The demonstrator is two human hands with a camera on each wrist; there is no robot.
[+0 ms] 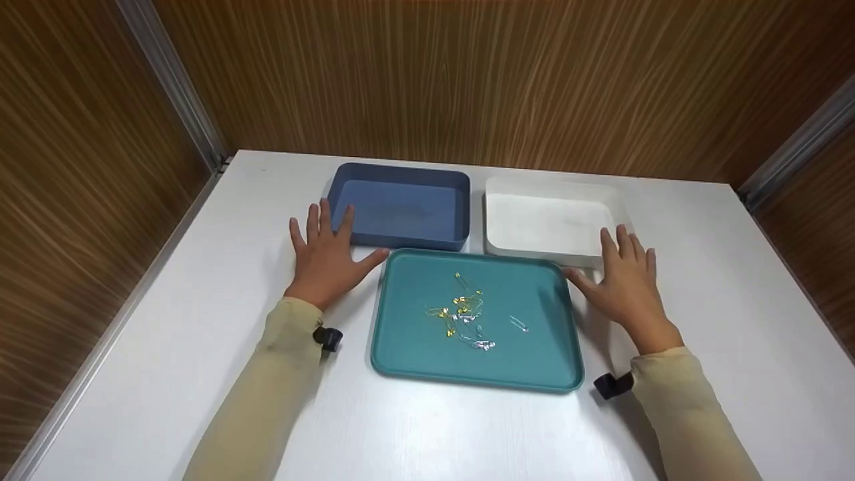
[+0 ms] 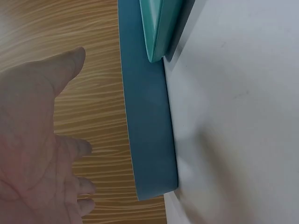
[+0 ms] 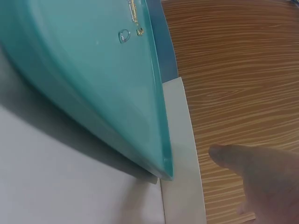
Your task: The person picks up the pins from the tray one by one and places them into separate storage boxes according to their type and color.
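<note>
A teal tray lies on the white table and carries a loose heap of yellow and silver safety pins. Behind it stand a blue bin and a white bin, side by side. My left hand lies flat on the table left of the tray, fingers spread, fingertips by the blue bin's near corner. My right hand lies flat to the tray's right, before the white bin. Neither hand holds anything. The left wrist view shows the blue bin's wall; the right wrist view shows the teal tray's rim.
The white table sits in a corner of wood-grain walls with metal strips at the corners. Its left edge runs close along the wall. A small black camera mount shows at each wrist.
</note>
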